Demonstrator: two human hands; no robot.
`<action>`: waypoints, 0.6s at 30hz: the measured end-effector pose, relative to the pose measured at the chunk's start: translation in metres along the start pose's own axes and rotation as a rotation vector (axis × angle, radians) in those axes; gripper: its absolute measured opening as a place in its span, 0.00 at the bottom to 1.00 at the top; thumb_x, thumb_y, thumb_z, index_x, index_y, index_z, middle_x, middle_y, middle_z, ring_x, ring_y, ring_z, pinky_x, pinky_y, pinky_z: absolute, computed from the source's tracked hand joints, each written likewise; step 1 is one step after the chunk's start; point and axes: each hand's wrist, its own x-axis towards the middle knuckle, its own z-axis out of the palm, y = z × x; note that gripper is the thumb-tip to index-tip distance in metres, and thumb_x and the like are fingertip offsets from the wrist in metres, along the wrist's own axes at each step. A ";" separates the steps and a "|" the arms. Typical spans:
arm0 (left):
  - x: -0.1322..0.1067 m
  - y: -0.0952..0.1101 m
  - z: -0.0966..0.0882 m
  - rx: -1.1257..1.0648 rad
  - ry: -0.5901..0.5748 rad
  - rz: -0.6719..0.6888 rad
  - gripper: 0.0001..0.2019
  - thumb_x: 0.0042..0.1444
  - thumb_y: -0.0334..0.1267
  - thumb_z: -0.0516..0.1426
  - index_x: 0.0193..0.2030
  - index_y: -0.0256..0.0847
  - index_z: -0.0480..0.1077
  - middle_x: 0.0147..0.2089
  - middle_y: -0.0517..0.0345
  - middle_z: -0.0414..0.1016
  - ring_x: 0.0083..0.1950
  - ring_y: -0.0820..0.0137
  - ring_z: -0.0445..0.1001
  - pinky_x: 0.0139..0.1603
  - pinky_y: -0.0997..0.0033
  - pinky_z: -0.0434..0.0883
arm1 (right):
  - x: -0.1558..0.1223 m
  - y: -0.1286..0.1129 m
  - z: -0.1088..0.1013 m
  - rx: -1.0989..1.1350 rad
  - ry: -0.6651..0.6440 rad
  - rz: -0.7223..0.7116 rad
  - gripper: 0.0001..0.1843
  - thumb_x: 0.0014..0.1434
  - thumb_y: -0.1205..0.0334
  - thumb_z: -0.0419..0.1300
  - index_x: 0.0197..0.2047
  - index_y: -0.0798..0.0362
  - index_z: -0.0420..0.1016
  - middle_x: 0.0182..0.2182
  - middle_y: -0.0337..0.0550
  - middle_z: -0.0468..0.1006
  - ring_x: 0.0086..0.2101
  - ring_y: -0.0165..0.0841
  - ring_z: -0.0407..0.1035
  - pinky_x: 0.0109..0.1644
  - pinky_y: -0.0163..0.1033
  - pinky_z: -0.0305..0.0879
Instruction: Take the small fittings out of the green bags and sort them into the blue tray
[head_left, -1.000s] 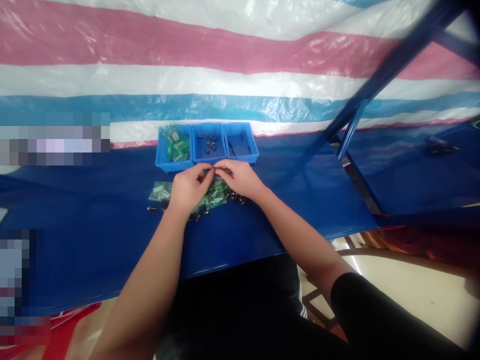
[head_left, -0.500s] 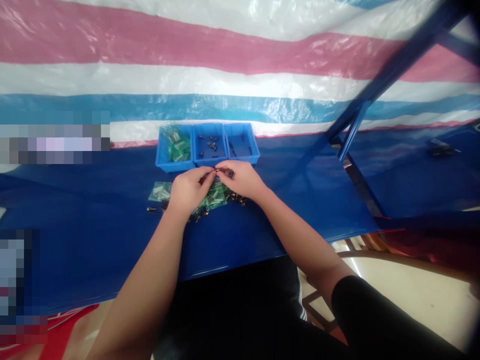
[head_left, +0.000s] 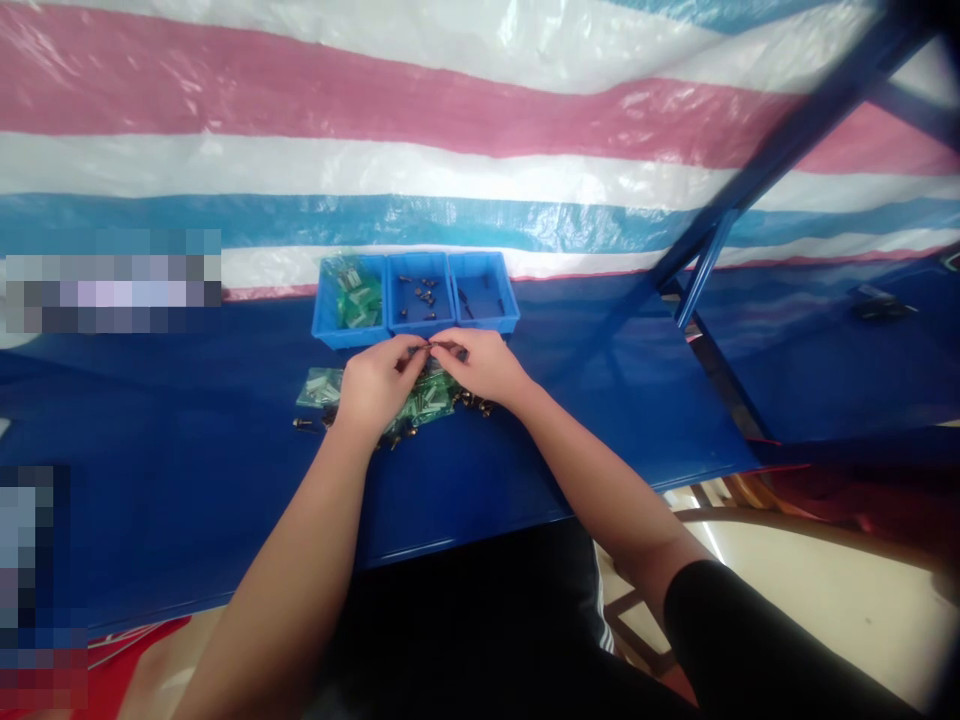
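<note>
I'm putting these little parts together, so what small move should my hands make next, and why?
Probably keep joining the small dark part, pinched between your left hand and right hand, above the green bags. It is not yet in a blue bin.

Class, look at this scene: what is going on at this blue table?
A person seated at a blue table holds a small dark metal part pinched between the left hand and right hand, fingertips meeting just in front of three blue trays. Under the hands lie small green packets and loose dark parts. The left tray holds more packets, the other two a few small parts.
</note>
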 end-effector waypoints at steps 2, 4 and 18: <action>0.000 0.000 0.000 -0.006 0.010 0.006 0.16 0.69 0.48 0.57 0.51 0.42 0.81 0.33 0.56 0.80 0.33 0.68 0.77 0.38 0.70 0.70 | 0.000 0.001 0.000 0.016 0.002 -0.002 0.15 0.71 0.58 0.57 0.53 0.53 0.82 0.45 0.45 0.86 0.43 0.34 0.80 0.51 0.40 0.72; 0.000 0.000 0.000 -0.010 0.016 0.009 0.16 0.69 0.48 0.57 0.52 0.42 0.80 0.33 0.57 0.80 0.33 0.68 0.77 0.38 0.70 0.70 | 0.000 0.001 -0.001 0.021 0.017 0.005 0.15 0.71 0.58 0.57 0.53 0.53 0.82 0.45 0.45 0.86 0.43 0.35 0.80 0.51 0.40 0.72; 0.001 0.006 -0.002 -0.005 -0.020 -0.028 0.16 0.69 0.48 0.56 0.50 0.43 0.81 0.32 0.57 0.80 0.32 0.68 0.77 0.36 0.70 0.70 | -0.002 -0.002 -0.004 -0.099 -0.032 -0.010 0.16 0.72 0.56 0.54 0.52 0.52 0.81 0.41 0.43 0.85 0.40 0.34 0.77 0.45 0.38 0.67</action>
